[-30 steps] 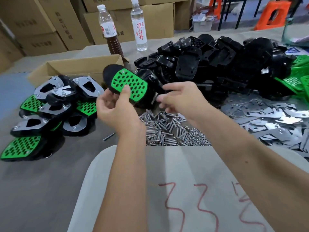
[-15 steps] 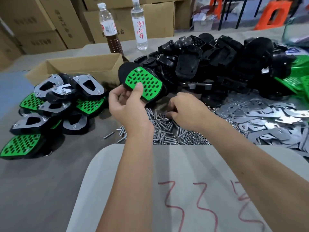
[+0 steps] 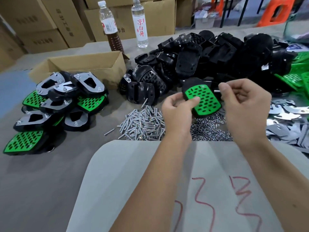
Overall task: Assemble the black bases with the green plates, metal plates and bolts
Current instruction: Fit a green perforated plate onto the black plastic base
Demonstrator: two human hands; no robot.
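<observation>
The green plate [image 3: 203, 102] on its black base [image 3: 189, 83] is gripped face-up by the left hand [image 3: 178, 111], presumably so that the bolt [image 3: 216, 91] pinched in the right hand [image 3: 245, 104] can be inserted.

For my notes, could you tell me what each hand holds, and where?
Left hand grips the black base with green perforated plate by its near-left edge; right hand pinches a small silver bolt near its end.

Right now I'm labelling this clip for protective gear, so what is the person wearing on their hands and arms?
Nothing shows on either. The left hand and the right hand are bare, with no gloves, rings or watch in view. Both forearms are uncovered as far as the bottom edge of the picture, with no sleeve visible.
</observation>
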